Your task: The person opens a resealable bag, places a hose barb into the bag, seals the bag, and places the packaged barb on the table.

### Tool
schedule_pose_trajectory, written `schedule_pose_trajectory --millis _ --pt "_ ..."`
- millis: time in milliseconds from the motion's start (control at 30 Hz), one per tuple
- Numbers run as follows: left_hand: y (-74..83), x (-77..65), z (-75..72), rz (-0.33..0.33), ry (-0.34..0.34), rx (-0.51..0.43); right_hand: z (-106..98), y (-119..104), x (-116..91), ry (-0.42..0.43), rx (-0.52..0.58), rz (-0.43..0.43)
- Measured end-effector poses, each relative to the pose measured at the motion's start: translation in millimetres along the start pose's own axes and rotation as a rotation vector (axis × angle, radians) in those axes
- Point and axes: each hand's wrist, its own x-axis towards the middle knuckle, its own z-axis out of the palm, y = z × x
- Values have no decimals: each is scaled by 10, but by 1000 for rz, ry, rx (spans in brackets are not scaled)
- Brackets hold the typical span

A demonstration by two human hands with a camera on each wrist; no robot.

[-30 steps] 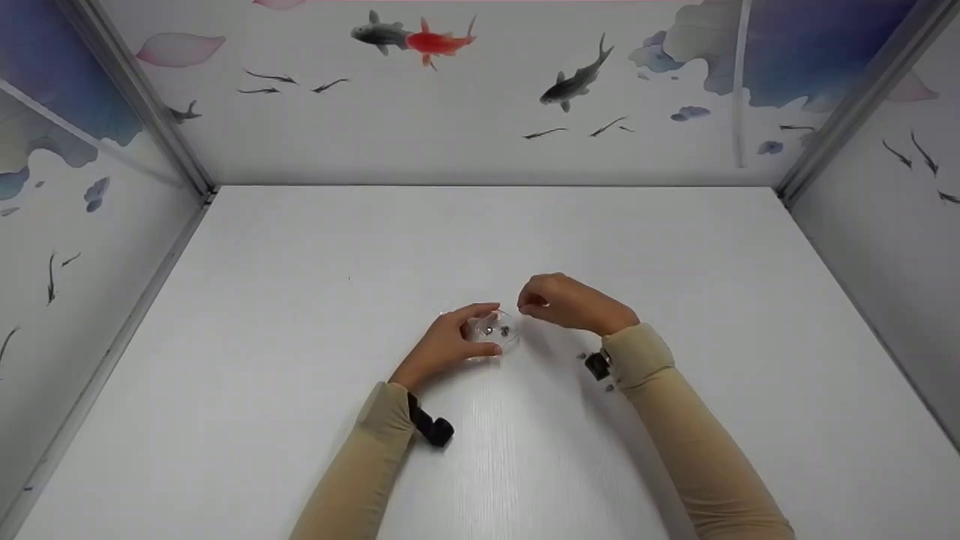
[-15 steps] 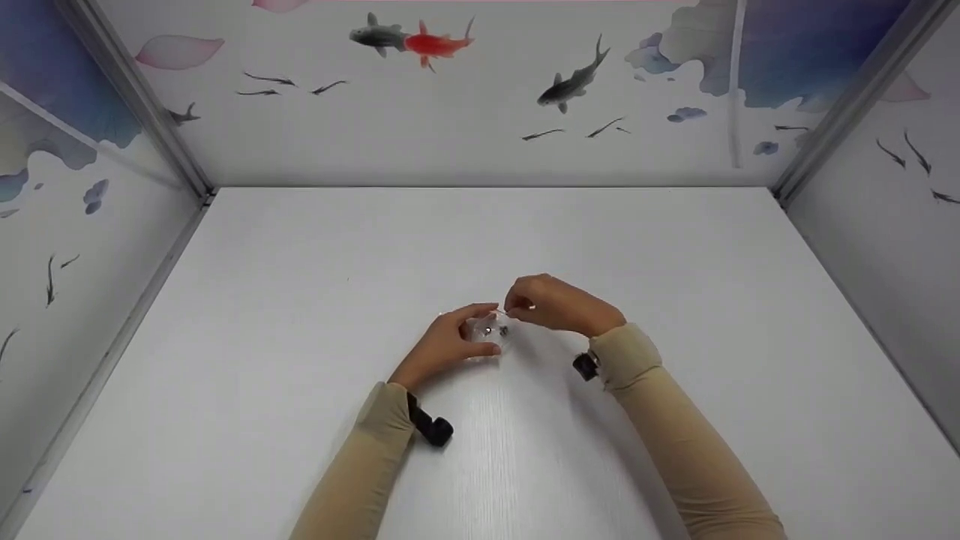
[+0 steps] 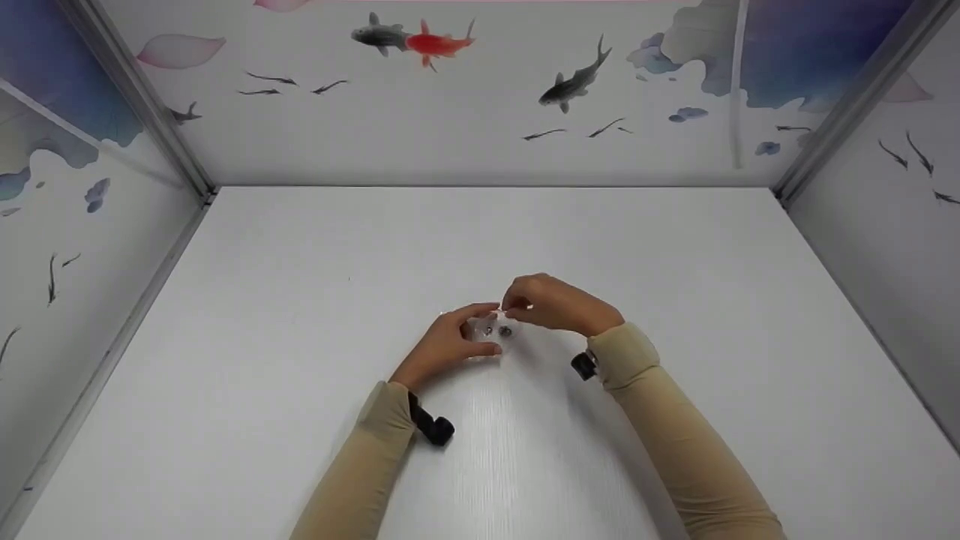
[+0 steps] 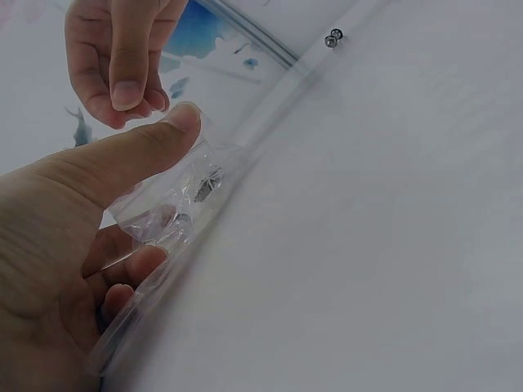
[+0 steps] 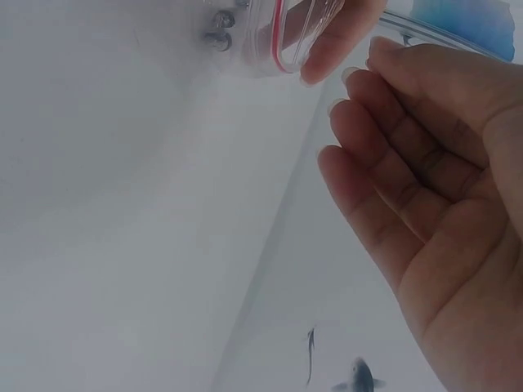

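My left hand holds a clear plastic zip bag between thumb and curled fingers, low over the table. A red line runs along the bag's zip edge in the right wrist view. Small metal pieces show through the plastic. Close beside the bag's mouth is my right hand, its thumb tip against the index finger. Whether a tiny thing or the bag's edge sits between those fingertips cannot be made out.
Loose on the white table lie small round-headed metal screws, hidden in the head view by the right wrist. Black wrist cameras stick out from both sleeves. Printed panels enclose the table at back and sides.
My right hand has moved left to the bag's mouth, its wrist now covering the loose screws seen earlier. The bag's mouth looks less round. My left hand has stayed in place.
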Motion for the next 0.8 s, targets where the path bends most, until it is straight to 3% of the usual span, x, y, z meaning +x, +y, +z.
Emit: schedule_pose_trajectory --millis 367,800 --pt "-3 4 6 5 7 12 -22 58 -52 -5 -8 16" --pt "4 9 4 -7 9 12 -110 205 -254 -18 10 69"
